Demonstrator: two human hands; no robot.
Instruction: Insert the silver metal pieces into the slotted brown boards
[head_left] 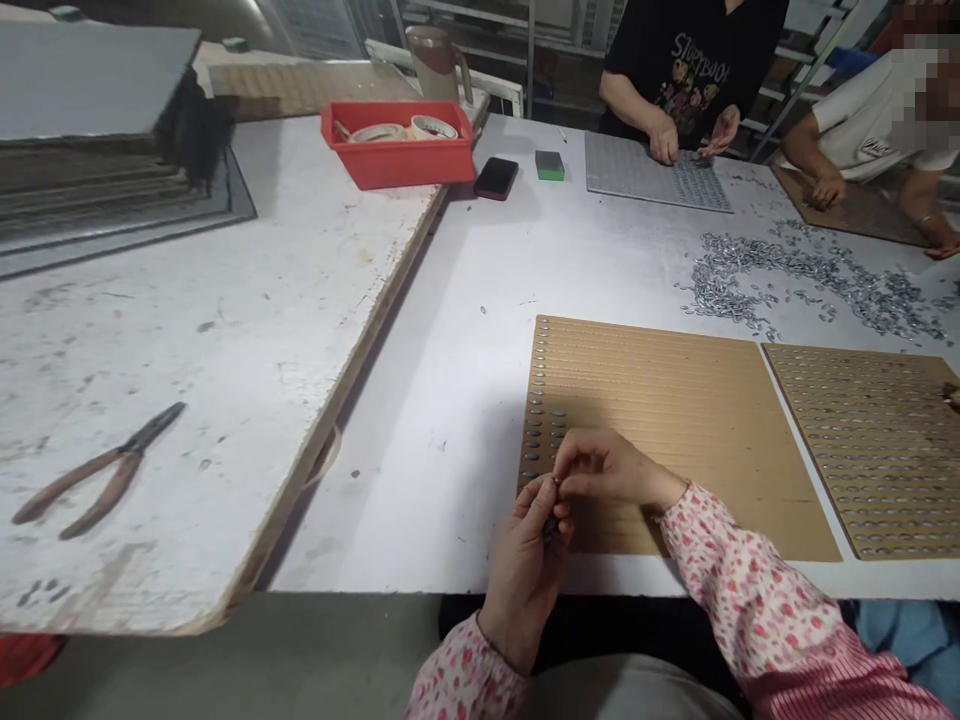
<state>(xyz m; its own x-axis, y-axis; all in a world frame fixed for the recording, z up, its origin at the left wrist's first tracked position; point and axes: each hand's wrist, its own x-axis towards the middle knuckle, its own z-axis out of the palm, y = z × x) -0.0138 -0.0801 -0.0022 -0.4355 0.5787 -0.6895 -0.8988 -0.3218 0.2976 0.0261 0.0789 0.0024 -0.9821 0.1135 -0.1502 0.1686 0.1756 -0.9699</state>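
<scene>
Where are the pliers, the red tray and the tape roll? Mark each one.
Pliers (129, 462): head view, on the pivot.
Red tray (397, 165): head view, on the front wall.
Tape roll (433, 127): head view, on the roll's rim.

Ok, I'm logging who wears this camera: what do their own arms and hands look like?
The left hand and right hand are bare, ungloved. The left sleeve and right sleeve are long, white with a pink floral print; pink striped fabric shows beyond the right one.
</scene>
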